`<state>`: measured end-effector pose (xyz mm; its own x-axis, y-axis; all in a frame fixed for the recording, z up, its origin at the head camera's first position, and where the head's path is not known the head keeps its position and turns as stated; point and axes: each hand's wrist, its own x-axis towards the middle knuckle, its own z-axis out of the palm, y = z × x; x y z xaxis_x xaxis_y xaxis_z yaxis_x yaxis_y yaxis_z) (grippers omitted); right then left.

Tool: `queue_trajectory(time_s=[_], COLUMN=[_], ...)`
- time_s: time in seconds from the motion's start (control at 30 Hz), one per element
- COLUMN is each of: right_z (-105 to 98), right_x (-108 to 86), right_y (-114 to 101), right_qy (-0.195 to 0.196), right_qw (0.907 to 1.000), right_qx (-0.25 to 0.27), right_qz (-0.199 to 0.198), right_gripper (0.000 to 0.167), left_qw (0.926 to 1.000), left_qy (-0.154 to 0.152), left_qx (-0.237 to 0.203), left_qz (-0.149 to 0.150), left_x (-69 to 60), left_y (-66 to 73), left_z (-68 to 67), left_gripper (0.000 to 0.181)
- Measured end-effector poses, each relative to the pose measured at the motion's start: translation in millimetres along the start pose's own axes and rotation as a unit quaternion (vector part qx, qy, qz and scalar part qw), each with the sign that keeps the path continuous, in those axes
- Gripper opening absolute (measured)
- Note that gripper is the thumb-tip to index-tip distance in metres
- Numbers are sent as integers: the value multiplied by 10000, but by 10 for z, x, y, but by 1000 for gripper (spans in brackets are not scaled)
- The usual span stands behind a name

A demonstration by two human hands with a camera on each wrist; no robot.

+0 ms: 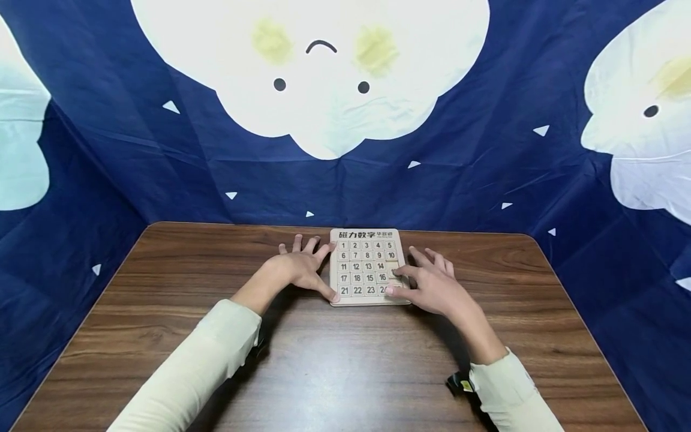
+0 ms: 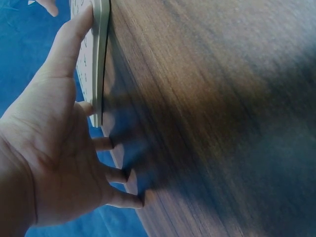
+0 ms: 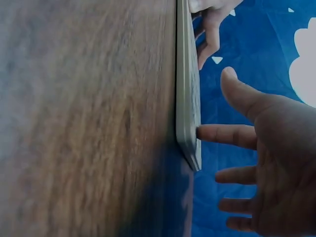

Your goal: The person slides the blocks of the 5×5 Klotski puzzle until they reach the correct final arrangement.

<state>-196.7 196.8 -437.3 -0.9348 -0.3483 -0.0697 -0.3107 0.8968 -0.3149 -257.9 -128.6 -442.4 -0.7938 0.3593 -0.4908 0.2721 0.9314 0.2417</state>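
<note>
A pale number board (image 1: 367,300) with rows of numbered square tiles lies flat near the table's far edge. My left hand (image 1: 297,267) is spread at its left side, thumb on the lower left corner and index finger at the upper left edge. In the left wrist view the left hand (image 2: 59,148) has its other fingertips on the table. My right hand (image 1: 434,285) is over the board's right side; in the right wrist view the index fingertip of the right hand (image 3: 281,153) touches the board's face (image 3: 196,94), with the thumb raised off it. Part of the lower right tiles is hidden.
The brown wooden table (image 1: 335,372) extends around the board. Behind it and at both sides hangs a blue cloth (image 1: 183,180) with white cloud shapes and small triangles. A dark strap device (image 1: 460,384) sits at the right sleeve.
</note>
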Motion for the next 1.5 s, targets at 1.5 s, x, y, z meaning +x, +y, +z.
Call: queue_trajectory(time_s=[1.5], right_z=[116], right_x=[71], right_y=[-425], right_qy=[-210], right_qw=[9982], right_qx=[-74], right_qz=[-556], right_gripper=[54], left_qw=[10000], left_qy=[-51], left_qx=[32], left_qz=[-19], left_x=[-38], left_y=[13], left_z=[-26], left_gripper=[146])
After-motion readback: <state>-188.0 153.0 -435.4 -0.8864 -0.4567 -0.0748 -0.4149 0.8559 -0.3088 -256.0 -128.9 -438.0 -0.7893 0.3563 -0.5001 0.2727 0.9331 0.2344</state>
